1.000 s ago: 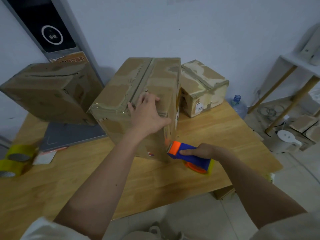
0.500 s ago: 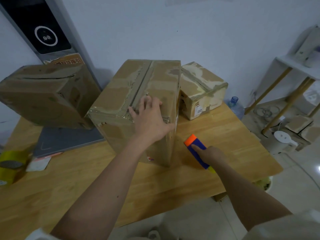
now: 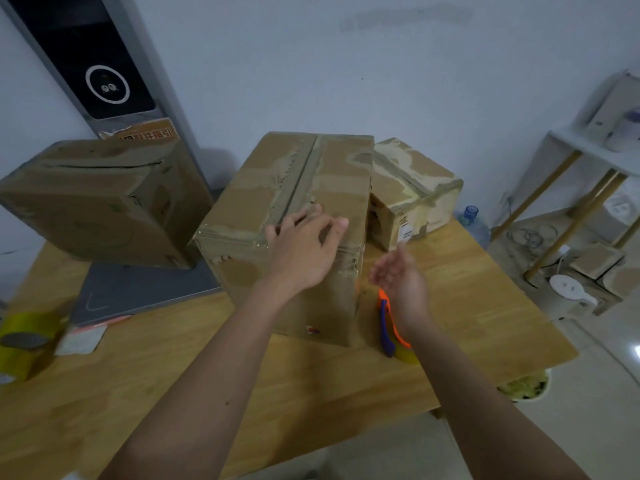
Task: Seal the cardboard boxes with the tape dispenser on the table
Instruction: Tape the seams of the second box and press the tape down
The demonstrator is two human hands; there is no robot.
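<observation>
A large cardboard box stands in the middle of the wooden table, with tape along its top seam. My left hand rests flat on the box's near top edge, fingers spread. The blue and orange tape dispenser lies on the table just right of the box, partly hidden by my right wrist. My right hand hovers open above it, close to the box's right side, holding nothing. A smaller taped box sits behind to the right. A third box stands at the left.
Yellow tape rolls lie at the table's left edge beside a paper slip. A grey stand base with a tall dark panel occupies the back left. A water bottle and a white shelf stand off the table at right.
My right hand has let go of the tape dispenser, which now lies on the table, and has risen open beside the box. My left hand stays on the box top.
</observation>
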